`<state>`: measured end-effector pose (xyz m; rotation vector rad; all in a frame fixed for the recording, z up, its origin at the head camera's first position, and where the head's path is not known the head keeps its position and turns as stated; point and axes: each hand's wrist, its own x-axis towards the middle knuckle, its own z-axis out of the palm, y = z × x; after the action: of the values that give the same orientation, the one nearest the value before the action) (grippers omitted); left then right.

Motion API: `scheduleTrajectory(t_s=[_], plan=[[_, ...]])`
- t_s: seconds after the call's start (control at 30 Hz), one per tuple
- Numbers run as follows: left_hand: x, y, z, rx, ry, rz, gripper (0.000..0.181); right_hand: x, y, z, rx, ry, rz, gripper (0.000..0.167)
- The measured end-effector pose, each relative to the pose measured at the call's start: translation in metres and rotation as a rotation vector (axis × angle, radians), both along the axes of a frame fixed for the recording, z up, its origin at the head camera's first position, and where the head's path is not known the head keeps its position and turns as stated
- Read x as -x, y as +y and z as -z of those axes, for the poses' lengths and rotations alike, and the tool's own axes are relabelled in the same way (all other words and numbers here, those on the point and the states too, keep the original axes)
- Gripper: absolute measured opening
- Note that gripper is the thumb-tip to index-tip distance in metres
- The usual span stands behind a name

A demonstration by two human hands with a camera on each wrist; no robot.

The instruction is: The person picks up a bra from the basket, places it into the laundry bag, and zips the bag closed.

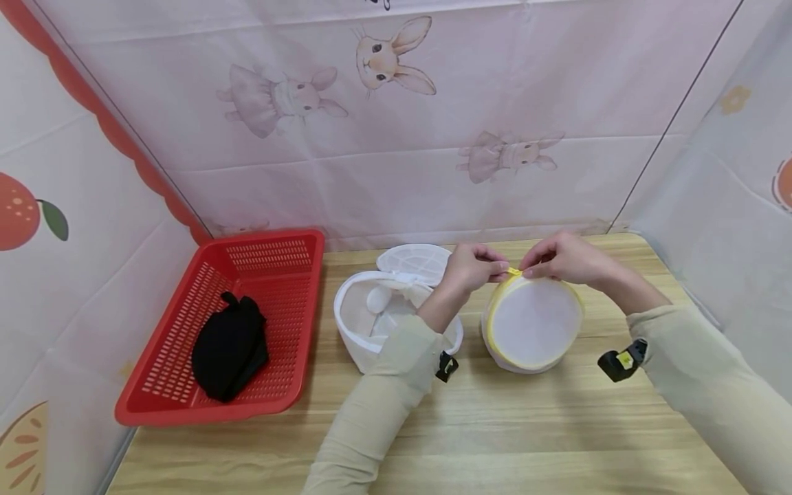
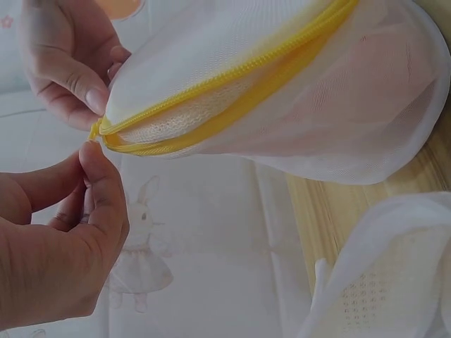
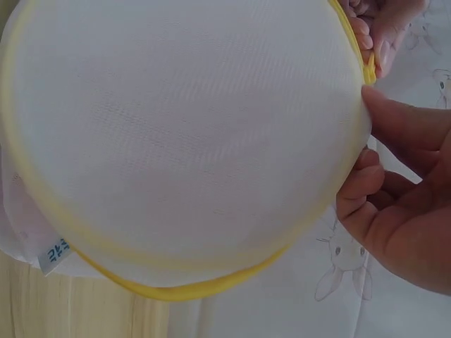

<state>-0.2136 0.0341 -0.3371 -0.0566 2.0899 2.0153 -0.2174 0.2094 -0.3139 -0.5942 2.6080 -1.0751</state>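
A round white mesh laundry bag (image 1: 537, 323) with a yellow zipper (image 2: 232, 76) stands on the right part of the table. Through the gap between its yellow zipper bands, cream textured fabric shows. My left hand (image 1: 468, 269) pinches the small yellow zipper end at the bag's far rim, thumb against fingertips. Close beside it, my right hand (image 1: 563, 260) pinches the bag's rim between thumb and fingers. In the right wrist view, the right hand (image 3: 409, 190) grips the lid edge, its fingers partly behind the mesh. The left hand (image 2: 67, 232) fills the lower left of its own wrist view.
A second white mesh bag (image 1: 349, 330) sits left of the left forearm, its lid (image 1: 414, 261) raised, with pale items inside. Farther left, a red plastic basket (image 1: 291, 344) holds black folded fabric (image 1: 227, 347). A rabbit-print curtain (image 1: 396, 179) hangs behind the wooden table (image 1: 495, 440).
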Motion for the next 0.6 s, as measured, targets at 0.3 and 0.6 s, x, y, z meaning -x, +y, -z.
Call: scheduleTrajectory(t_s=[0.3, 0.6], plan=[[-0.0004, 0.0021, 0.0009, 0.007, -0.003, -0.008, 0.006, -0.0006, 0.0013, 0.0028, 0.019, 0.002, 0.031, 0.011], [-0.0002, 0.0058, 0.0029, 0.020, -0.011, -0.082, 0.005, -0.0027, 0.0022, 0.0039, 0.057, -0.019, 0.096, 0.013]])
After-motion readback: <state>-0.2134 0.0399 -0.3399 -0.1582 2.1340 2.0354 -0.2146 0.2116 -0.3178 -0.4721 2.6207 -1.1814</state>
